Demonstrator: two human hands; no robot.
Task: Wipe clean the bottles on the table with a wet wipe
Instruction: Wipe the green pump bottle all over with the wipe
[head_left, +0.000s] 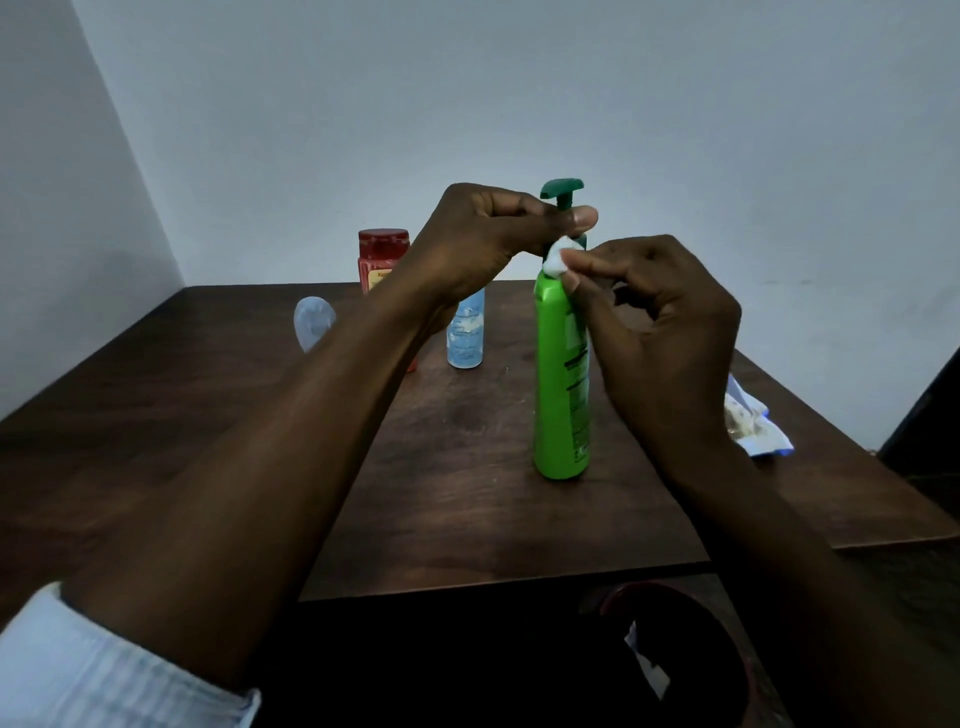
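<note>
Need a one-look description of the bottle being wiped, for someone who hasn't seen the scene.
On the dark wooden table, look nearest the camera, right of the red-lidded jar and the pale blue bottle. It is the tall green bottle, the only one with a pump top, with a white wipe held at its neck.

wall (467, 104): pale | bin (655, 590): dark (reddish rim), bottom of view
</note>
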